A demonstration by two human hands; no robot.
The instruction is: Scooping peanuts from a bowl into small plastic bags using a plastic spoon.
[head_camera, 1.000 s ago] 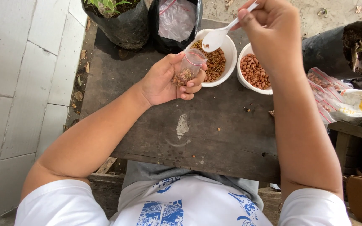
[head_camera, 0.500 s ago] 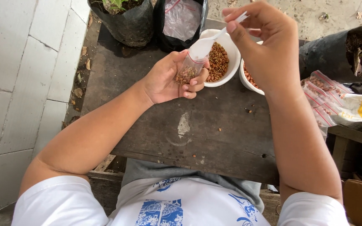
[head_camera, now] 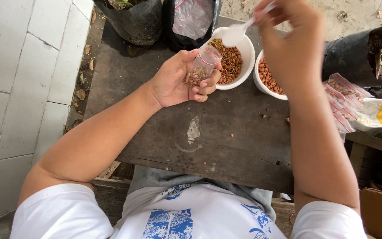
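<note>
Up near the top middle of the frame the person's left hand [head_camera: 177, 82] is curled around a small clear zip bag [head_camera: 201, 66], fingers wrapped snug on its lower half where a clump of brown mixed seeds sits. The mouth of the bag gapes open at the top, right by the rim of a white bowl of seeds [head_camera: 233, 55]. The right hand [head_camera: 290, 44] is pinched shut on the handle of a white plastic spoon [head_camera: 239, 32], whose scoop hangs over that bowl. Just to the right is a second white bowl [head_camera: 268, 77] with reddish peanuts.

That bag looks super light and floppy, thin film that would crumple or tip if squeezed near the top, so gripping low around the filled part like this seems the way to go. Probably a bit slick too. The spoon is light and stiff, easy to hold by its end.

Everything sits on a dark, worn wooden table [head_camera: 208, 141] with stray seeds and a pale scuff. Black plant bags [head_camera: 133, 22] are at the upper left, filled packets [head_camera: 341, 99] pile at the right edge, and pale paving runs down the left side.
</note>
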